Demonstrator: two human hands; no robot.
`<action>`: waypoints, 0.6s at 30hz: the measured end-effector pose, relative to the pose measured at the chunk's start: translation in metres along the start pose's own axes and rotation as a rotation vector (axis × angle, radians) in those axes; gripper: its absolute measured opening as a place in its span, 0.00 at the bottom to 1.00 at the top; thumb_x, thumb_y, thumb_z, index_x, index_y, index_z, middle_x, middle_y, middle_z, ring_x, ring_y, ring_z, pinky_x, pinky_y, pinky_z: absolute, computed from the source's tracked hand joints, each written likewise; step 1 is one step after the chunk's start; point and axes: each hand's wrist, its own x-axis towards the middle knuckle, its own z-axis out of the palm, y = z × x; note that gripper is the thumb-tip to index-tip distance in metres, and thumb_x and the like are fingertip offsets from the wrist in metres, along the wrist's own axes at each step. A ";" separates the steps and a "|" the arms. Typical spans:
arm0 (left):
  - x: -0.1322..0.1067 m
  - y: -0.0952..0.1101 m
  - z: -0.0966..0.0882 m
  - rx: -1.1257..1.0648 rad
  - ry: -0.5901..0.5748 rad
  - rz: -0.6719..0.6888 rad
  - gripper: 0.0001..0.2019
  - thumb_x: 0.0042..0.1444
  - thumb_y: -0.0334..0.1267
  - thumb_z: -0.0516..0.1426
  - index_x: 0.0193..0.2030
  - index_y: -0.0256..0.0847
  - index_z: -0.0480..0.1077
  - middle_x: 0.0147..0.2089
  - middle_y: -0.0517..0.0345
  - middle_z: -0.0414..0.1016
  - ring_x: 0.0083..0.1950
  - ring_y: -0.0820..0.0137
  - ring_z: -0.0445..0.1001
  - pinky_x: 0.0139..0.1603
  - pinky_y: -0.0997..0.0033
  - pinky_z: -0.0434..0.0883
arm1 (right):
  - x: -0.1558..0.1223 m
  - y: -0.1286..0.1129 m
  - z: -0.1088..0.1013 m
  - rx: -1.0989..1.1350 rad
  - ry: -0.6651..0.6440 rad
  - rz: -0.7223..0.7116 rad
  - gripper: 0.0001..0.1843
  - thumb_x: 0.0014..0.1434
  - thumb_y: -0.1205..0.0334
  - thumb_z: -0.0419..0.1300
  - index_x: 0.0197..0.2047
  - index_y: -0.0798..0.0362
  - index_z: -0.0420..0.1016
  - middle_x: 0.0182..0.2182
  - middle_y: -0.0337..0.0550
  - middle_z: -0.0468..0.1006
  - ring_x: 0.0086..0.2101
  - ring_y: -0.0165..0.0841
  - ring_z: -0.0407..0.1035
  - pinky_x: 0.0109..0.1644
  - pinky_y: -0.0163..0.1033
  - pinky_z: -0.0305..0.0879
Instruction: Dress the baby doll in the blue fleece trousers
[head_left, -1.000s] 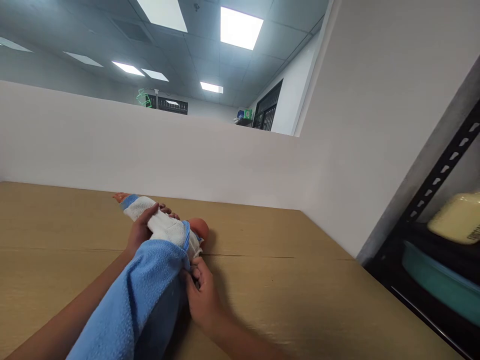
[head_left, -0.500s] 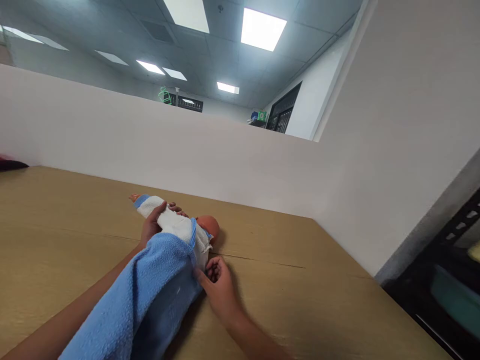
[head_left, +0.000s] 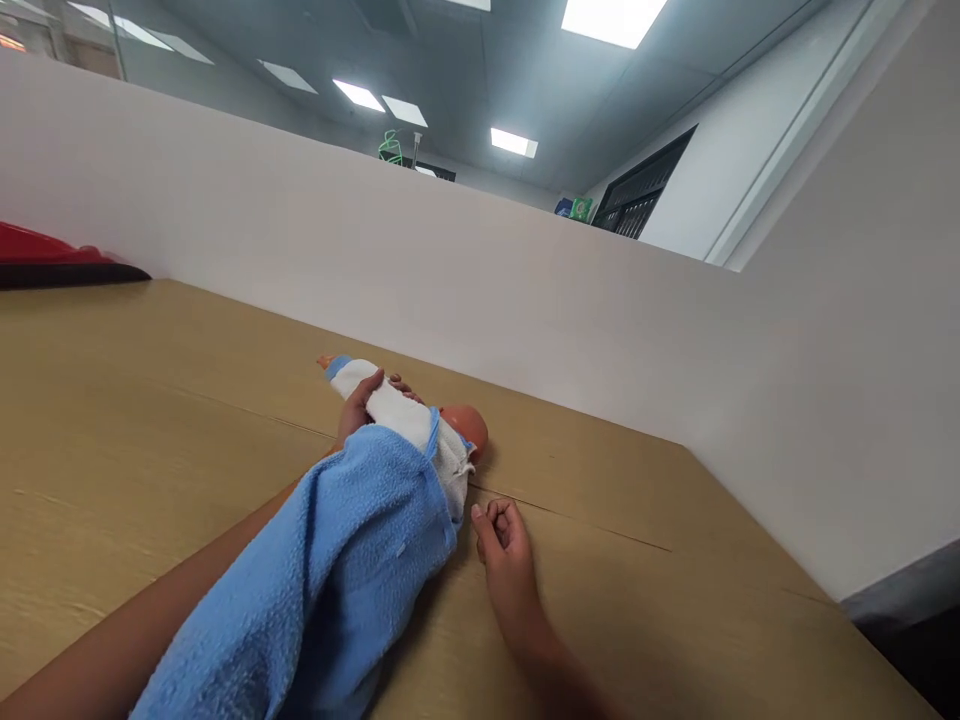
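A baby doll lies tilted on the tan tabletop. It wears white terry clothing with blue trim, and its bare head points right, with its face hidden. One small hand sticks out of the blue cuff at far left. Blue fleece cloth covers its lower part and runs toward me. My left hand is closed around the white-clothed part, thumb on top and fingertips showing on the far side. Just right of the cloth, my right hand has loosely curled fingers, thumb apart, holding nothing visible.
The tan tabletop has a thin seam across it. A low white partition runs along its back and meets a white wall at right. A red and black item sits at the far left.
My right hand has let go of the cloth's edge and drawn slightly away to the right. The cloth edge now lies against the doll. The camera view has shifted left and down.
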 end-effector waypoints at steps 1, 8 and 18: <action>-0.001 0.000 0.001 0.017 -0.004 0.007 0.12 0.55 0.35 0.67 0.40 0.38 0.69 0.30 0.63 0.75 0.28 0.69 0.79 0.38 0.68 0.81 | 0.000 -0.001 0.000 0.003 -0.001 0.009 0.29 0.56 0.33 0.71 0.32 0.45 0.61 0.26 0.29 0.57 0.27 0.31 0.53 0.31 0.38 0.53; -0.009 -0.002 0.026 0.268 -0.041 0.068 0.19 0.46 0.38 0.75 0.37 0.41 0.70 0.30 0.68 0.74 0.31 0.73 0.78 0.43 0.70 0.81 | -0.004 -0.015 -0.001 0.041 0.028 0.070 0.27 0.55 0.36 0.70 0.31 0.46 0.62 0.25 0.30 0.59 0.26 0.31 0.53 0.31 0.39 0.53; -0.046 -0.038 0.081 1.095 -0.280 0.017 0.23 0.53 0.50 0.76 0.49 0.42 0.80 0.43 0.56 0.82 0.46 0.61 0.79 0.50 0.64 0.75 | -0.007 -0.100 -0.011 0.244 -0.095 0.567 0.29 0.64 0.34 0.61 0.58 0.45 0.74 0.46 0.46 0.83 0.46 0.44 0.76 0.45 0.46 0.71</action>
